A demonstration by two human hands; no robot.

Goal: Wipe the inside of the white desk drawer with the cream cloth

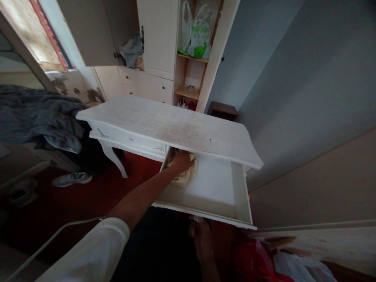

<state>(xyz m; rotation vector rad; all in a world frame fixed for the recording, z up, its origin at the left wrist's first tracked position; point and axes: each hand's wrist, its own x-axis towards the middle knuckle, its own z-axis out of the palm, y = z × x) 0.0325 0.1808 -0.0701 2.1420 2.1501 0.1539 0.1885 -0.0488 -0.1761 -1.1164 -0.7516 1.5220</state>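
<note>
A white desk (176,125) stands in front of me with its right drawer (217,184) pulled out. My left hand (181,161) reaches into the drawer's back left corner, fingers curled on a pale crumpled cloth or bag (185,176) lying there. My right hand (199,232) is under the drawer's front edge, fingers closed around what seems to be the drawer's handle; the handle itself is mostly hidden.
A bed with a grey blanket (44,117) lies to the left, a sneaker (72,179) on the red floor beside it. A white wardrobe (158,43) with plastic bags (196,35) on its shelves stands behind the desk. Red and white bags (264,258) lie at lower right by the wall.
</note>
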